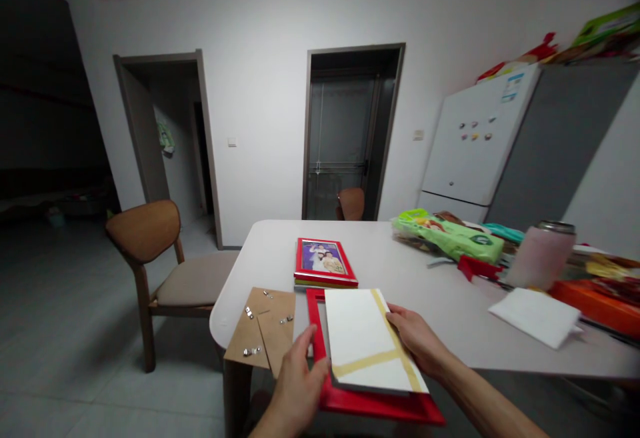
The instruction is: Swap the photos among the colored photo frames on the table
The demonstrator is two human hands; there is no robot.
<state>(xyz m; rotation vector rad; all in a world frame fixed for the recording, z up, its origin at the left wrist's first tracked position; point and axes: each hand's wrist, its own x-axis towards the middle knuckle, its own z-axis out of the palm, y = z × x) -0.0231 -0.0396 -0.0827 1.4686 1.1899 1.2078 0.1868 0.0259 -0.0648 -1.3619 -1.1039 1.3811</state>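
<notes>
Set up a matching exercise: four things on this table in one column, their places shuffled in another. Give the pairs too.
1. white sheet crossed with yellow tape
2. brown cardboard backing board with metal clips
3. red-framed photo
4. pink cylindrical cup with metal lid

A. upright at the right side of the table
B. on the empty red frame, between left hand and right hand
C. at the table's left edge, left of that frame
D. farther back, behind that frame

Pairs: 1-B, 2-C, 3-D, 4-A
</notes>
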